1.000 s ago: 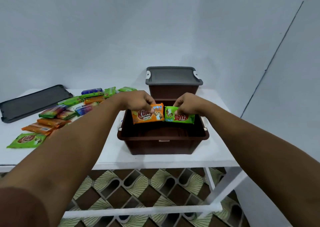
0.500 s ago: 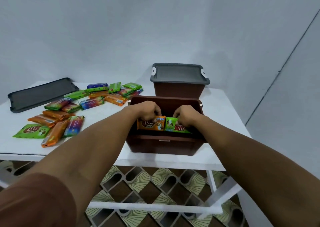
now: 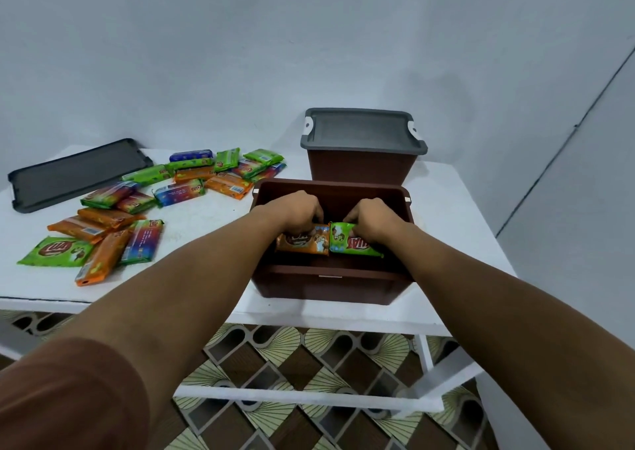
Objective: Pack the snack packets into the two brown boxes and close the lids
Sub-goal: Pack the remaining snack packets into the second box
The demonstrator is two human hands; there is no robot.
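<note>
Head view. Open brown plastic box [image 3: 326, 283], set at the front of a white table [image 3: 206, 240]: inside it, side by side, an orange snack packet [image 3: 302, 242] is gripped by the left hand [image 3: 295, 211] and a green snack packet [image 3: 352, 244] by the right hand [image 3: 370, 217]. A second brown box with a grey lid [image 3: 360, 169] is set just behind. Loose assorted packets [image 3: 178, 193] and a flat grey lid [image 3: 72, 174] are laid at left.

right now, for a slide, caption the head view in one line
Left hand holds an orange packet and right hand a green packet inside the open brown box, loose packets on the table.
</note>
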